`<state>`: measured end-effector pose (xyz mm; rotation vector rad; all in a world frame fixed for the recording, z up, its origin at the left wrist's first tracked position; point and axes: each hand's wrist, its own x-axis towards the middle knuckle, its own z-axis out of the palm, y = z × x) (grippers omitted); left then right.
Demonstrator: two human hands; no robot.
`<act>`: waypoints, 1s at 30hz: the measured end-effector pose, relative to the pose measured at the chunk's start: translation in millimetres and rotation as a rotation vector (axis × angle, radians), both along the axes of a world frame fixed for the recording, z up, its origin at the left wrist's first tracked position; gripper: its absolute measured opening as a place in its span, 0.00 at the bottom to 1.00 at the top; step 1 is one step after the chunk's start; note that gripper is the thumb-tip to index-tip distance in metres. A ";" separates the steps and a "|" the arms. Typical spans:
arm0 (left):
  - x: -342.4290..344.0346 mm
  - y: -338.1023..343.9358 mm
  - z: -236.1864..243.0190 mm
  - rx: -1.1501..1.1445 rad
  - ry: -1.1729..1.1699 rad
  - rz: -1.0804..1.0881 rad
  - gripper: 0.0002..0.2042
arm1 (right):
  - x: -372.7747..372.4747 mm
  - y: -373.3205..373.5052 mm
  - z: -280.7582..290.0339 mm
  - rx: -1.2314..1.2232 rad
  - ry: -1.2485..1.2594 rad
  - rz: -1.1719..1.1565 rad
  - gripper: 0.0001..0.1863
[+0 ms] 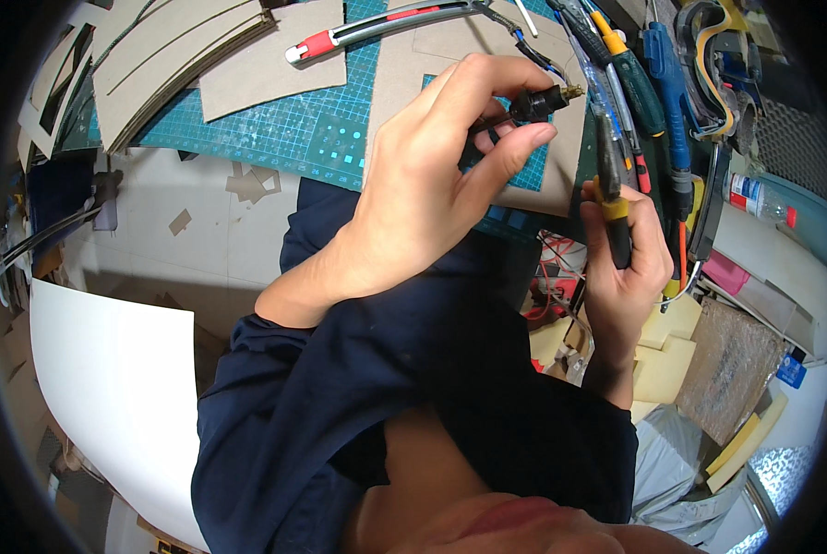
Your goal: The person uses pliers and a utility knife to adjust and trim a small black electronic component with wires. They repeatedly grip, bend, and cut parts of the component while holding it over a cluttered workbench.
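My left hand (420,185) grips a small black cylindrical part (538,105) with a brass-coloured tip, above a grey board (395,83) lying on the teal cutting mat (330,143). The part's far end is hidden by my fingers. My right hand (630,258) is closed on pliers (611,208) with yellow-and-black handles, their dark jaws pointing up beside the brass tip; I cannot tell if they touch it. A silver utility knife (377,25) with red parts lies behind my left hand. Several tools, including a blue one (663,92), lie at the back right.
Stacked cardboard pieces (155,55) lie at the back left, a large white sheet (109,388) at the lower left. Safety goggles (713,78), a plastic bottle (761,200), red wires (552,277), yellow foam pieces (663,360) and a plastic bag (667,471) are on the right.
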<state>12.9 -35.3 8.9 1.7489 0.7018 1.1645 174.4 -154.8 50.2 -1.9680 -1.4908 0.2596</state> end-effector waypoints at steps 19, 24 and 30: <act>2.4 -0.5 -10.8 0.053 -0.069 -0.034 0.18 | -1.6 5.1 5.4 -0.061 -0.089 0.021 0.11; 1.6 -0.9 -9.2 -0.006 -0.087 -0.051 0.17 | 6.1 6.0 5.9 -0.067 -0.144 0.074 0.11; -2.6 1.3 -8.5 -0.032 -0.078 -0.102 0.17 | 10.8 7.6 8.8 -0.070 -0.162 0.117 0.11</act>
